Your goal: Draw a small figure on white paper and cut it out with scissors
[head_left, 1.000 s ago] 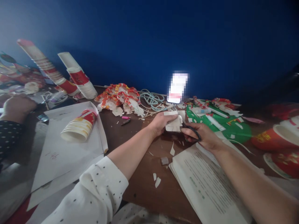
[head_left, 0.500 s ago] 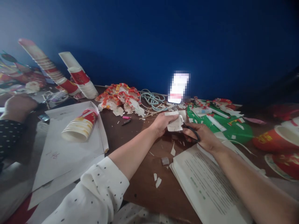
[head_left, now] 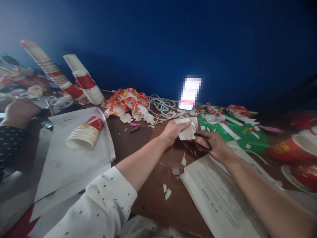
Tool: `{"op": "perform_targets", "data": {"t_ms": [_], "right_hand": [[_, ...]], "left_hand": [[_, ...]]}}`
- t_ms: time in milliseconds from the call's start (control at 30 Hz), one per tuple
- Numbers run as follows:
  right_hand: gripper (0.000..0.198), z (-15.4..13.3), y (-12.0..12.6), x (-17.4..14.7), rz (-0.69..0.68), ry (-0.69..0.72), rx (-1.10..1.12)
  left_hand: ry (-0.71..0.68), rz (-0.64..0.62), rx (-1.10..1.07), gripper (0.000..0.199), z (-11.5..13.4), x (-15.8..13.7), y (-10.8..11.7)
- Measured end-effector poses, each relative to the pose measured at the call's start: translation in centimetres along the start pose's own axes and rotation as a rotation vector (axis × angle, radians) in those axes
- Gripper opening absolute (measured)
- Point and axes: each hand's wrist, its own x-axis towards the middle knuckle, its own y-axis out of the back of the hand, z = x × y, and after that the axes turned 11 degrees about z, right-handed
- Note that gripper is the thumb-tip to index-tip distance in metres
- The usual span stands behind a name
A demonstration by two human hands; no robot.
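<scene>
The left hand (head_left: pixel 170 133) pinches a white paper piece (head_left: pixel 185 134) over the brown table (head_left: pixel 150 195), before the lit phone (head_left: pixel 189 94) – the right hand (head_left: pixel 216 144) grips black-handled scissors (head_left: pixel 207 141) at its edge

The left-hand grip (head_left: pixel 170 133) pinches a white paper piece (head_left: pixel 185 133), the right-hand grip (head_left: pixel 217 144) holds black-handled scissors (head_left: pixel 206 140) right at its edge! Paper scraps (head_left: pixel 168 194) litter the brown surface (head_left: pixel 151 181), a lit phone (head_left: pixel 189 94) stands beyond, nested paper cups (head_left: pixel 85 134) lie off left.

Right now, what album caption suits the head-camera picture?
Left hand holding a white paper piece, right hand gripping black-handled scissors, paper scraps on the brown table.
</scene>
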Motion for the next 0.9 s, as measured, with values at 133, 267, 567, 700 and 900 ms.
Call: {"op": "perform_targets", "data": {"t_ms": [133,267,567,700,900], "right_hand": [[0.042,0.03,0.01,-0.01,-0.002,0.010,-0.010],[0.041,0.44,0.01,0.11,-0.001,-0.012,0.016],[0.037,0.32,-0.41,0.08,0.026,-0.045,0.084],[0.034,0.46,-0.42,0.16,0.037,-0.048,0.094],[0.037,-0.12,-0.76,-0.03,0.067,-0.079,0.111]], "left_hand": [[-0.068,0.021,0.052,0.014,-0.34,0.36,0.09],[-0.104,0.042,0.103,0.013,-0.52,0.50,0.13],[-0.143,0.041,0.166,0.014,-0.50,0.46,0.14],[-0.136,0.042,0.165,0.016,-0.70,0.70,0.27],[-0.151,0.029,0.170,0.016,-0.78,0.73,0.46]]}}
